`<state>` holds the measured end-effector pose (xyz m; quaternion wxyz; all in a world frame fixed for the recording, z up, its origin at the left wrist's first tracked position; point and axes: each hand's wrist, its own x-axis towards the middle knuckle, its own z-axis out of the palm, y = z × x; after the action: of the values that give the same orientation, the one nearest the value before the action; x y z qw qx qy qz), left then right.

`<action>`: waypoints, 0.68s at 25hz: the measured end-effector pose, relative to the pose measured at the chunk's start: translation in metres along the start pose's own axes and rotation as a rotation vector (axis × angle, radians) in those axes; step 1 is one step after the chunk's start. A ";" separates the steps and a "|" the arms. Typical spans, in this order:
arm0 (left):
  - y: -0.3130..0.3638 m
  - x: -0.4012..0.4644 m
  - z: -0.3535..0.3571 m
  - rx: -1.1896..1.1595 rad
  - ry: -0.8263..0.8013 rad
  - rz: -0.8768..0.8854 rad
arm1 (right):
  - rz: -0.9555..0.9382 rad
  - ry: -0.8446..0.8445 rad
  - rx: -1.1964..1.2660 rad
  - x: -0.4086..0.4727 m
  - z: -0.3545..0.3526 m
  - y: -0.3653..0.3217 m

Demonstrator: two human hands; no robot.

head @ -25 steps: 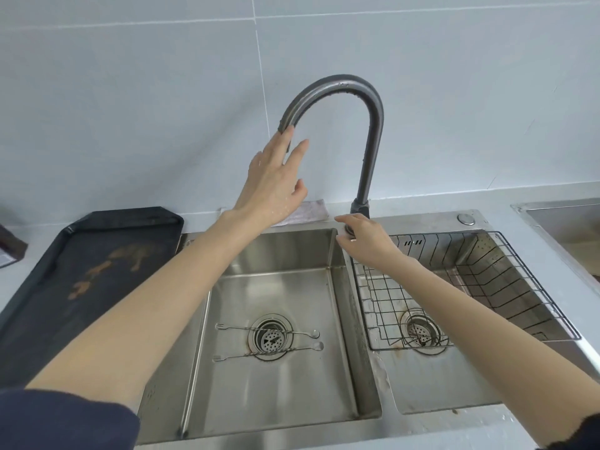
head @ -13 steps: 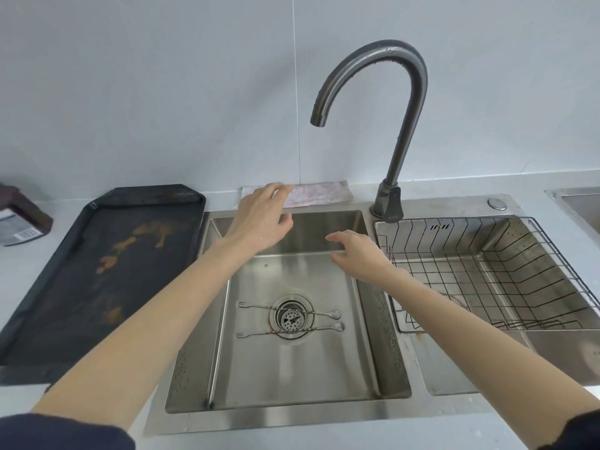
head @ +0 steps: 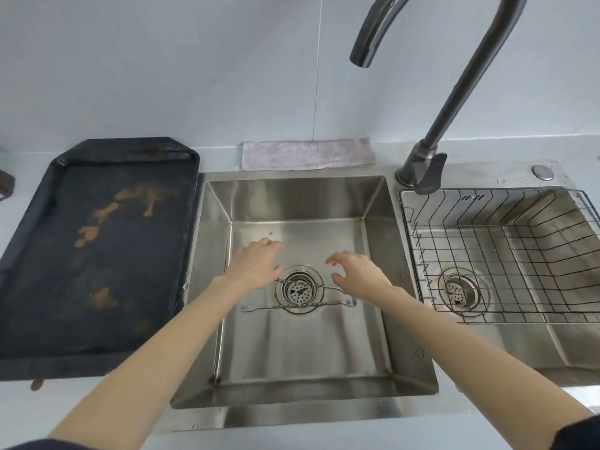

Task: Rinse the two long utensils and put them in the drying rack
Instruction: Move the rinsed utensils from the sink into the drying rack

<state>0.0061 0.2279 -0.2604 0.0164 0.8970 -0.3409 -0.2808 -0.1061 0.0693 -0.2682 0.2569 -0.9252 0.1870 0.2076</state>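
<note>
Both hands reach down into the left basin at the centre of the frame, the left hand (head: 256, 267) and the right hand (head: 360, 271) apart from each other, fingers spread and holding nothing. The two long utensils lie side by side across the drain (head: 297, 289) at the basin floor: the far utensil (head: 331, 288) is partly hidden under the hands, the near utensil (head: 292, 307) lies bare just below them. The step in hand looks like the pick-up before rinsing; no water runs from the faucet (head: 454, 102) at upper right. The next move calls for pinching thin metal off a flat steel floor, likely one per hand. The drying rack (head: 506, 254) sits in the right basin, at the right of the frame. Half a second ago the hands were higher, near the basin's back rim; they have since dropped to the drain.
</note>
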 end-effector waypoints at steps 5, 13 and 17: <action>-0.013 0.014 0.035 -0.035 -0.093 -0.048 | 0.060 -0.120 0.007 0.025 0.033 0.007; -0.027 0.032 0.091 -0.066 -0.168 -0.087 | 0.110 -0.238 -0.028 0.052 0.080 0.018; -0.030 0.038 0.113 -0.008 -0.218 -0.068 | 0.107 -0.257 -0.070 0.057 0.094 0.019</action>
<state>-0.0112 0.2456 -0.3812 -0.0269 0.8721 -0.3087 -0.3786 -0.0939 0.0923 -0.3766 0.2346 -0.8882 0.1943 0.3440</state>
